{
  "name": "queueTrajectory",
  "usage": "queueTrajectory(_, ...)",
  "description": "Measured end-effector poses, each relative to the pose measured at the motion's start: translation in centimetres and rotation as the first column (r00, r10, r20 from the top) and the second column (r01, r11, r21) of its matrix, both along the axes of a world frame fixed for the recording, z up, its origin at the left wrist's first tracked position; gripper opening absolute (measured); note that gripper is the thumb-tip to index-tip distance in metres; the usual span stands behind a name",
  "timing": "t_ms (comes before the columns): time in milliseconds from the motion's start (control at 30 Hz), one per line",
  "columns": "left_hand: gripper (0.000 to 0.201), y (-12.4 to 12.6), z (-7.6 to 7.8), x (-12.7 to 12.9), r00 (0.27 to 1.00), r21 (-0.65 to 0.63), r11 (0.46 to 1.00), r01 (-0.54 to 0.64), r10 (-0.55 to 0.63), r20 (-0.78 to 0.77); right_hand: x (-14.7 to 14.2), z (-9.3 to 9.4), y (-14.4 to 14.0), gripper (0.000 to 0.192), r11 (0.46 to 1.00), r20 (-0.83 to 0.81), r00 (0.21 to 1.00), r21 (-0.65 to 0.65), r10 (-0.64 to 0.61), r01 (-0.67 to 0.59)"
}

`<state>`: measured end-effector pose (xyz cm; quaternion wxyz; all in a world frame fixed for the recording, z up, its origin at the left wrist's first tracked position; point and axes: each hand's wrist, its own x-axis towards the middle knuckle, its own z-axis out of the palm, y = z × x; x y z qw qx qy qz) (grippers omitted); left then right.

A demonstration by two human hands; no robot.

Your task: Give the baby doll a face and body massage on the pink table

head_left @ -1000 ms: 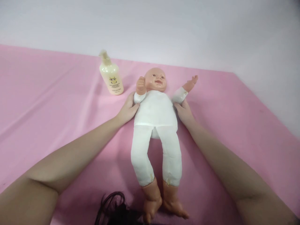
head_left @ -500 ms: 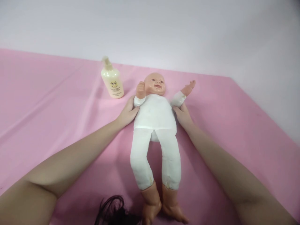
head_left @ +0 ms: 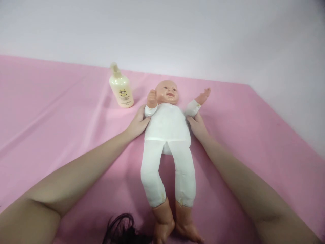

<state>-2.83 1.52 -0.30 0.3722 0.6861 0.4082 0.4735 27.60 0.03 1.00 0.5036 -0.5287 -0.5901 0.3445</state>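
- Toward the far edge of the pink surface, I see the doll lying on its back, head pointing at the far edge and bare feet at the near edge.
- My left hand is pressed flat against the doll's side just under its bent arm, fingers spread open and wrapped slightly round the white torso; it is not closed on anything.
- My right hand sits the same way on the other side, just below the white cuff of the raised arm, fingers loose and touching the cloth.
- Compared with a second ago, almost nothing has shifted on the surface: both hands keep the same contact at the doll's flanks, and the doll has not been lifted or turned.
- What did change is the view: doll and bottle sit a little lower and smaller, so I judge my head has drawn back slightly rather than anything moving.
- I read this as a steady two-sided hold on the torso.
- The cream pump bottle stands upright near the far edge, just left of the doll's head, apart from both hands.
- A dark lock of hair hangs in at the near edge.
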Motion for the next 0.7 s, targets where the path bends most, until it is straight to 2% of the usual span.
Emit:
queueTrajectory(433, 0.059, -0.47, 0.83, 0.41, 0.999, 0.025, 1.000, -0.012, 0.013, -0.034, -0.07, -0.07, -0.03, 0.042, 1.000, 0.012, 1.000, -0.003, -0.001, 0.001)
queueTrajectory(700, 0.056, -0.43, 0.58, 0.28, 0.998, 0.037, 0.999, -0.021, 0.024, -0.058, -0.04, -0.23, -0.04, 0.041, 0.997, -0.005, 0.997, -0.008, 0.078, -0.078)
